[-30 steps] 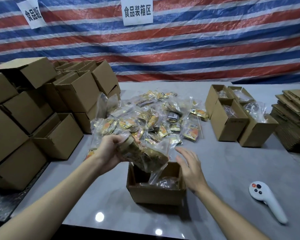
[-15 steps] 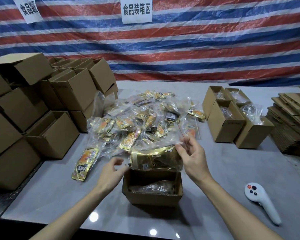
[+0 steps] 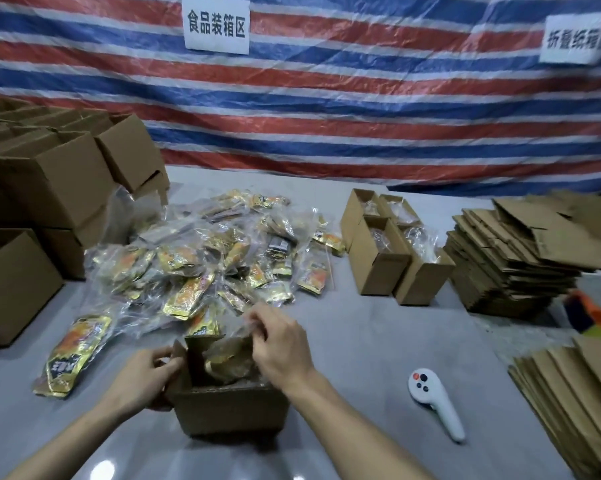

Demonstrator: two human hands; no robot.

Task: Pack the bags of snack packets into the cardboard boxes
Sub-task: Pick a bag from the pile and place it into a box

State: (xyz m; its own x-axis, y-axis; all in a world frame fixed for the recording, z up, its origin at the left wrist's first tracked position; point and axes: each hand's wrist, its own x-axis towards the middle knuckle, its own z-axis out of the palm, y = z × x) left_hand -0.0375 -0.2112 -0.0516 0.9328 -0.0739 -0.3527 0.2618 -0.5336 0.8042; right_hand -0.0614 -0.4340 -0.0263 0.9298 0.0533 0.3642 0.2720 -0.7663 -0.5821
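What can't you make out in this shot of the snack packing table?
Head view only:
- Bottom of the open box: hidden by the bag of snacks and right hand.
- Left hand fingertips: behind the box flap.
- Right wall sign: blurred, cut by the edge.
- Orange and blue object: blurred, cut off.

Red-white-blue striped tarpaulin (image 3: pixel 361 109); gold-orange snack packets (image 3: pixel 188 271); brown boxes (image 3: pixel 229 407).

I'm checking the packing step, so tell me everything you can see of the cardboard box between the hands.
The cardboard box is small, brown and plain, standing upright on the grey table with its top open. A clear bag of gold packets sits inside. The left hand holds its left side flap; the right hand pinches the bag's plastic over the right edge.
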